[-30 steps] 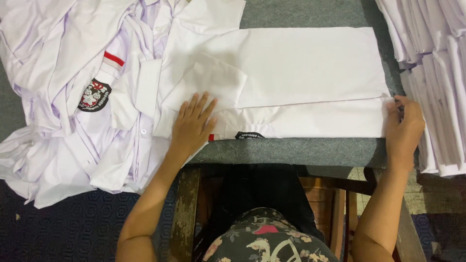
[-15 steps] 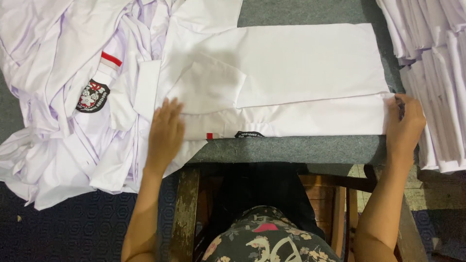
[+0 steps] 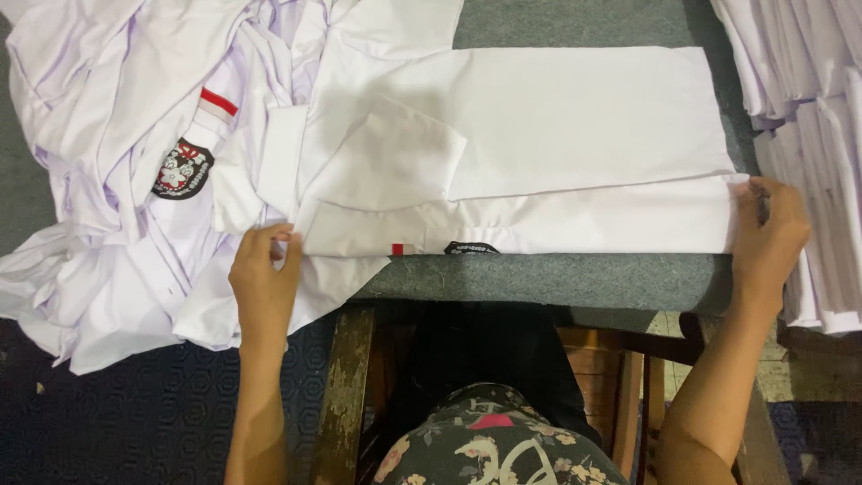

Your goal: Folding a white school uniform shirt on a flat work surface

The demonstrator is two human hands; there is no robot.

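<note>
A white shirt (image 3: 557,135) lies spread flat on the grey table (image 3: 539,278), folded lengthwise, with a short sleeve (image 3: 386,157) turned over its left part. My left hand (image 3: 265,269) pinches the shirt's left end near the table's front edge. At the shirt's right end my right hand (image 3: 768,238) grips the hem. A small red tab and a dark label show on the near edge between the hands.
A loose heap of white shirts (image 3: 117,162), one with a round dark badge (image 3: 182,168), hangs over the table's left side. A stack of folded white shirts (image 3: 817,117) lies at the right. A wooden frame (image 3: 346,386) and dark patterned floor are below.
My left hand has slid leftward along the shirt's near edge, from flat on the cloth to pinching its left end. The right hand has stayed on the hem.
</note>
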